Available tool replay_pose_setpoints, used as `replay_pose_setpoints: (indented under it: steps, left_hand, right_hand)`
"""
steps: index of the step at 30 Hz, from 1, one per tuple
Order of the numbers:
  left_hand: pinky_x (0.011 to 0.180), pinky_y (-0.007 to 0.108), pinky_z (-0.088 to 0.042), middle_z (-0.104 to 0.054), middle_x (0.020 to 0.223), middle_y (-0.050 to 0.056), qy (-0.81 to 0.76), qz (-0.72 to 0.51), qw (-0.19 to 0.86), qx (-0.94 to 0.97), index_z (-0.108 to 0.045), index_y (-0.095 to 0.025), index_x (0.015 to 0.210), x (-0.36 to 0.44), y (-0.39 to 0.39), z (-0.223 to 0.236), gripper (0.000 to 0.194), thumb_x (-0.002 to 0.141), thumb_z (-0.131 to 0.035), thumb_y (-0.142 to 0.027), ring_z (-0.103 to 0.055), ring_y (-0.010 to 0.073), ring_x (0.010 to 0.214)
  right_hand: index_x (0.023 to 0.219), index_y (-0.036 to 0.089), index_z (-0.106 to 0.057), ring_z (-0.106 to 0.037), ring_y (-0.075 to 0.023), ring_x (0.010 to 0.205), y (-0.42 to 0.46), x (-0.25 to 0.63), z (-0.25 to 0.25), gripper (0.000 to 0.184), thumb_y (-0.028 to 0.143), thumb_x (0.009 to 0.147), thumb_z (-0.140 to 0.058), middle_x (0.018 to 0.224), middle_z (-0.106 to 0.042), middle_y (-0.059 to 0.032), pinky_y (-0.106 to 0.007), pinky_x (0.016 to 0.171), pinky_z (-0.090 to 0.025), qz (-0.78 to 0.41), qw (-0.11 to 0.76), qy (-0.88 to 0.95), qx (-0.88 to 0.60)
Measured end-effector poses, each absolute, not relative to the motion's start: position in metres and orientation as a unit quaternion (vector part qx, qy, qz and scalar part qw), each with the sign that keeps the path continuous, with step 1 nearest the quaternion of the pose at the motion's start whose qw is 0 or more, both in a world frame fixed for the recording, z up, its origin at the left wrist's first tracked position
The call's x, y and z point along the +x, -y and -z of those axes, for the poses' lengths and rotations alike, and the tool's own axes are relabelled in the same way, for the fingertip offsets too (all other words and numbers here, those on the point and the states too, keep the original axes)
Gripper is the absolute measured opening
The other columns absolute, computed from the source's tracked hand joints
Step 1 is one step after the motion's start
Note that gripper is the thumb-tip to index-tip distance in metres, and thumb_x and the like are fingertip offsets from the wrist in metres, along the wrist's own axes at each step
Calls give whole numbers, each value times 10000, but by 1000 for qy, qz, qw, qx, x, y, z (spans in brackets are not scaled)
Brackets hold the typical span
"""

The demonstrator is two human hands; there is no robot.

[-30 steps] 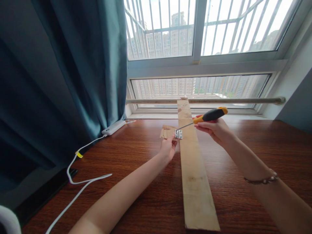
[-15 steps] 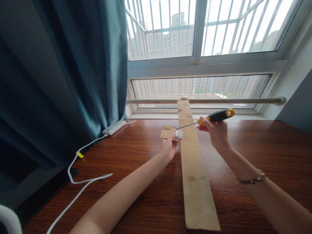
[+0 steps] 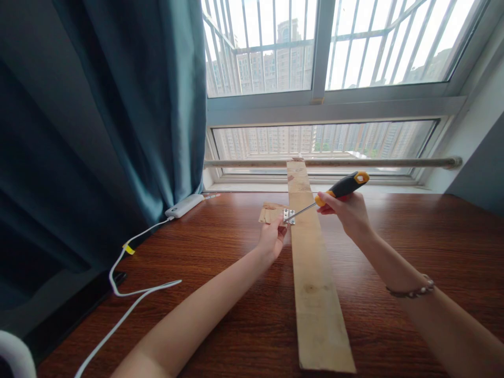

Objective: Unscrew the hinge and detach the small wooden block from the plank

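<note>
My right hand (image 3: 346, 211) is closed round a screwdriver (image 3: 346, 185) with a black and yellow handle. The shaft slants down to the left, and its tip meets the lower left part of a small silver hinge (image 3: 289, 216). One leaf of the hinge lies on a short wooden piece (image 3: 270, 211), the other on the edge of a long wooden board (image 3: 317, 283). My left hand (image 3: 272, 239) grips the short wooden piece from the near side, thumb beside the hinge. Its other fingers are partly hidden under the wood.
The brown wooden tabletop (image 3: 220, 310) lies beneath everything. The board's far end reaches a horizontal rail (image 3: 370, 164) before the window. At left are a white power strip (image 3: 185, 206), its white cable (image 3: 118, 273) and a dark blue curtain (image 3: 157, 105).
The screwdriver tip has moved from the hinge's upper left to its lower left. My right hand has shifted slightly left and the handle tilts more steeply. My left hand stays put.
</note>
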State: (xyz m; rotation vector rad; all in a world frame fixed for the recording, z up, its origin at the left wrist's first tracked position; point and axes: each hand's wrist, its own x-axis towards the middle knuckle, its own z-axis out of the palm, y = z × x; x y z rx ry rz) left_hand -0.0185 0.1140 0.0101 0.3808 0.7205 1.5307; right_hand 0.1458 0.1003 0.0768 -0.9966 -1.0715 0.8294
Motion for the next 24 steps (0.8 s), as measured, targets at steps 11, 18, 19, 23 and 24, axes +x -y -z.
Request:
replay_pose_setpoints:
  steps: [11,18,19,23,24]
  left_hand:
    - [546,190,-512,-675,776,51,-316,-673,649,161,-608,-130,816,-19,-115,-9,144,737,-605,-9,-626,108,614]
    - [551,188,-512,-669,743,50,-323,-671,646,169,-597,-122,782,-18,-112,-12,124,765,-562,-4,-616,100,596]
    - [551,188,-513,-668,741,51,-325,-670,646,169,-599,-121,777,-18,-112,-12,124,767,-560,-4,-614,98,593]
    - [554,190,-514,-671,750,51,-323,-668,648,172,-611,-123,792,-19,-114,-10,125,763,-568,-9,-613,98,594]
    - [558,193,-515,-672,753,51,-321,-669,648,172,-613,-124,804,-19,-114,-9,127,763,-569,-12,-614,100,597]
  right_hand:
    - [805,124,-674,-637,-141,568,-88,154,-97,364,252,501,-826,869,-691,-85,-230,521,-549,-492,572,541,-373]
    - [702,88,-673,-638,-172,543,-88,151,-94,315,269,496,-826,680,-676,-84,-243,497,-557,-430,592,536,-421]
    - [681,86,-666,-625,-166,510,-89,147,-90,310,280,498,-824,632,-665,-77,-235,462,-544,-411,609,521,-435]
    - [664,102,-640,-588,-147,444,-95,136,-81,316,338,529,-801,598,-654,-66,-225,391,-499,-387,658,464,-449]
    - [667,109,-634,-582,-138,442,-97,137,-80,310,347,543,-788,610,-656,-63,-216,379,-483,-380,673,452,-446]
